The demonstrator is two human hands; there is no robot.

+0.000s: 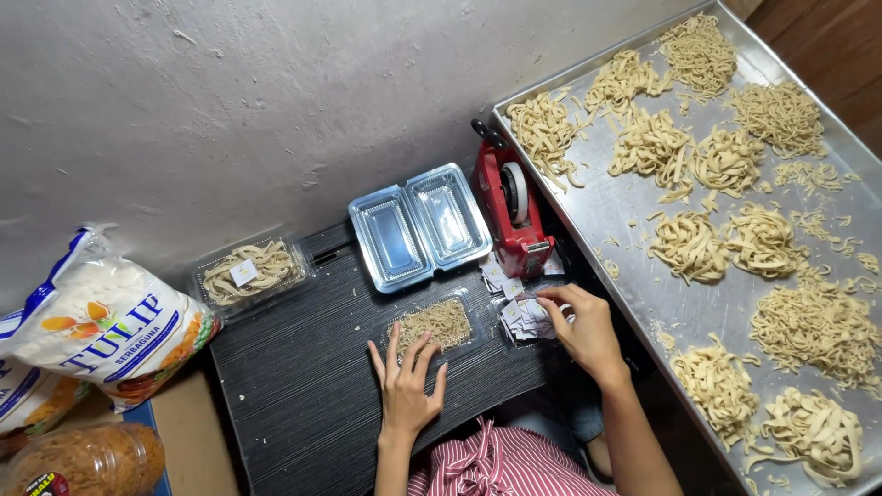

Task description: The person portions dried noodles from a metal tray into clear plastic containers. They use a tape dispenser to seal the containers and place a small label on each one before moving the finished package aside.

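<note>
Soft, even daylight fills the scene, with no hard shadows. The metal tray (634, 211) on the right reflects a pale sheen, and the open clear box (420, 226) glints slightly. The view is sharp throughout, with straight edges bowing slightly toward the corners.

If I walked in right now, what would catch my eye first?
Probably the big metal tray on the right, dotted with heaps of pale noodles. Next, the red tape dispenser beside an open clear box. In front, the left hand presses a filled box while the right hand picks at paper slips.
</note>
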